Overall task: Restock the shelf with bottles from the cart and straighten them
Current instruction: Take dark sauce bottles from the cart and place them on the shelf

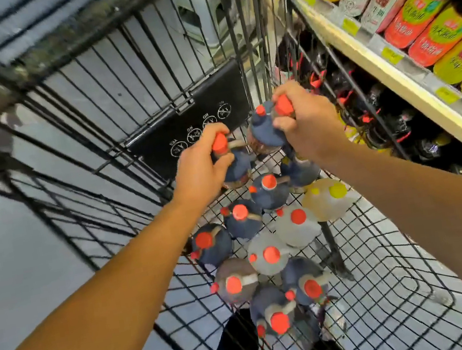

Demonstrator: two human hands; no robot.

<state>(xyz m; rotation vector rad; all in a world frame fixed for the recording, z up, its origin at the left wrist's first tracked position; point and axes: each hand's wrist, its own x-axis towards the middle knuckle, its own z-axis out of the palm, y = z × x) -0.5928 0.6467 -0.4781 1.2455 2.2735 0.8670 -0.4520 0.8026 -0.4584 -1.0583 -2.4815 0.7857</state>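
Over wire cart (395,285) beside shelf (388,63) — left hand (200,164), right hand (303,120), fingers clamped on red-capped bottles (240,164).

Wire cart (395,285): black mesh basket floor, upright bar walls, black child-seat flap (185,127) at the far end. On the basket floor, standing upright in a loose cluster: dark bottles (243,218) with red caps, two clear bottles (267,255) with red caps, one pale bottle (328,198) with a yellow cap.

Shelf (388,63) at right of cart: cream edge with yellow-green price tags. On it, a row of labelled bottles (411,19). Lower tier: dark bottles, partly hidden.
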